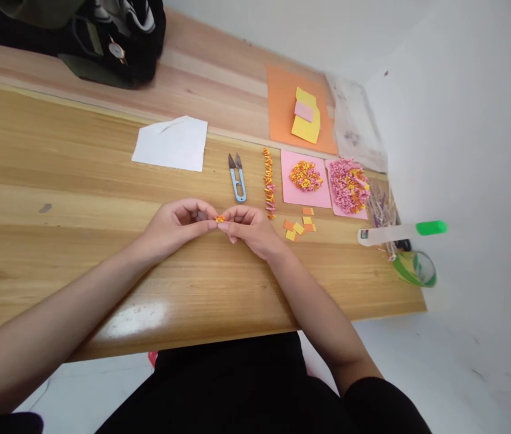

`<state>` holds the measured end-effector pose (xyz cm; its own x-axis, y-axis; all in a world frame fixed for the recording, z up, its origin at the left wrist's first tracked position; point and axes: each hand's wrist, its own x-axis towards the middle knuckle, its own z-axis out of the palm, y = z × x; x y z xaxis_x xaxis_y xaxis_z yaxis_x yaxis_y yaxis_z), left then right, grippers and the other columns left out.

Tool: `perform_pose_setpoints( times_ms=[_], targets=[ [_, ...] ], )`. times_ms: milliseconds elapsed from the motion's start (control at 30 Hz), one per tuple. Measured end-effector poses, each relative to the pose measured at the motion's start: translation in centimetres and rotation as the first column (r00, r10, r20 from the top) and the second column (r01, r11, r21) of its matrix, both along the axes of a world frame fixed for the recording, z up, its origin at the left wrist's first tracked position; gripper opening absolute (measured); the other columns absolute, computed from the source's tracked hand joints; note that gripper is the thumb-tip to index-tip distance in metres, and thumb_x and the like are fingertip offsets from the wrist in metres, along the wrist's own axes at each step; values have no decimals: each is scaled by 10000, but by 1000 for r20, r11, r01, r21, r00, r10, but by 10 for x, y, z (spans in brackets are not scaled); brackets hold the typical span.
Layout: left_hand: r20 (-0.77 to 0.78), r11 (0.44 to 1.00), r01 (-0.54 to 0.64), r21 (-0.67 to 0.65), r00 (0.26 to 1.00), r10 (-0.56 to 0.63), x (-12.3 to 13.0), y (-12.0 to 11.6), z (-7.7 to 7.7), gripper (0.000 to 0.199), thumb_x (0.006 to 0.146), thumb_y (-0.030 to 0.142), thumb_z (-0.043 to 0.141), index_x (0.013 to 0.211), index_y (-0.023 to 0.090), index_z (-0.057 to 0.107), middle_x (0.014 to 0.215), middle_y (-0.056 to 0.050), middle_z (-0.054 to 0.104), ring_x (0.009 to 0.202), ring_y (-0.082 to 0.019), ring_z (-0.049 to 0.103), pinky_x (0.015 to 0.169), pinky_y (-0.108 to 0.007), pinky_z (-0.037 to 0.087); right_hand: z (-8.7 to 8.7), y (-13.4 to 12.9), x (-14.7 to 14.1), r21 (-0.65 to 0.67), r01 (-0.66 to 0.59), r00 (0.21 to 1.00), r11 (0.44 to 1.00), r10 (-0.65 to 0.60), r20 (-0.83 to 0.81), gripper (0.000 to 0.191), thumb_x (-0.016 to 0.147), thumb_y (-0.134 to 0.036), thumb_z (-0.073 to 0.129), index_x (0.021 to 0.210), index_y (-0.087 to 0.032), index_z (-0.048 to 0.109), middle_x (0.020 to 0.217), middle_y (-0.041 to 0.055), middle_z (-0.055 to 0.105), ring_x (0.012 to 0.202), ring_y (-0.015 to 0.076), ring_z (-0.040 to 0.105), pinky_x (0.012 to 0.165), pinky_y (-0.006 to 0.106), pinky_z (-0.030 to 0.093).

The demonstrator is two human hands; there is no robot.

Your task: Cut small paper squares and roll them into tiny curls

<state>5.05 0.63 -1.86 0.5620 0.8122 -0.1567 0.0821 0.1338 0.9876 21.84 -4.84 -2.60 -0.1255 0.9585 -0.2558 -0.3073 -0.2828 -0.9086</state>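
Note:
A small orange-yellow piece (220, 219) is pinched between the fingertips of both hands above the wooden table. My left hand (182, 224) grips it from the left, and my right hand (250, 228) from the right, thumbs and fingers pressed together. Just beyond my right hand lie blue thread snips (237, 178), points away from me. Right of them a row of small orange and pink pieces (269, 184) runs away from me. Small orange and yellow paper rectangles (298, 228) lie right of my right hand.
Pink sheets bear a small orange heap (305, 176) and a larger pink heap (349, 185). White paper (172, 143) lies back left, an orange sheet (281, 108) back right, a black bag (142, 54) far left. At right are a green-capped tool (393, 233) and a green-rimmed container (413, 268).

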Motion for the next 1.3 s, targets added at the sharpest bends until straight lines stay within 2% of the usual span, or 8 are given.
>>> perform_pose_setpoints(
  times_ms=[133,333,533,733,933,1100,1300],
  targets=[
    [-1,1000,-14,-5,1000,14,1,0,1,245,627,344,788,740,162,668,663,-1,635,638,-122,552,633,-241,449,-2,0,0,19,11,1000,1000,-11,-18,233,629,-303,796,723,-173,627,551,-71,542,466,45,437,468,201,350],
    [-30,1000,10,16,999,-10,-1,1,1,253,639,378,774,695,163,653,651,-1,618,629,-121,537,608,-234,436,-3,0,0,20,10,1000,1000,-10,-3,255,626,-322,803,742,-181,625,596,-65,570,476,46,430,479,209,369],
    [-68,998,20,54,998,-16,-1,1,1,284,651,423,760,693,168,644,653,-8,624,630,-130,547,599,-240,444,0,0,-2,-5,27,1000,1000,-27,3,303,583,-356,821,717,-184,610,557,-80,551,461,45,430,466,209,360],
    [-110,998,28,58,994,-22,0,1,3,289,656,437,749,688,170,641,650,-9,629,618,-134,550,597,-247,444,2,0,-3,-19,44,999,999,-44,11,275,587,-322,802,690,-182,588,556,-79,540,461,45,430,467,212,359],
    [-86,1000,2,24,996,0,1,1,3,282,635,416,762,678,164,641,649,-4,623,623,-124,538,597,-232,432,-1,0,-2,-1,36,999,999,-36,8,254,621,-301,787,713,-180,583,589,-72,544,466,44,430,474,211,370],
    [-80,1000,-6,16,997,7,2,0,4,334,618,462,777,675,162,643,675,-11,638,644,-127,545,616,-234,443,-2,0,-2,13,58,998,998,-58,-4,242,627,-288,786,716,-175,591,602,-66,557,464,42,434,470,208,368],
    [-90,998,-69,7,994,69,4,-2,6,401,576,526,794,666,169,636,687,-19,660,644,-139,561,623,-252,462,-3,0,-4,-5,104,994,995,-104,34,257,605,-326,787,751,-177,637,529,-75,545,441,50,422,452,216,358]
  ],
)
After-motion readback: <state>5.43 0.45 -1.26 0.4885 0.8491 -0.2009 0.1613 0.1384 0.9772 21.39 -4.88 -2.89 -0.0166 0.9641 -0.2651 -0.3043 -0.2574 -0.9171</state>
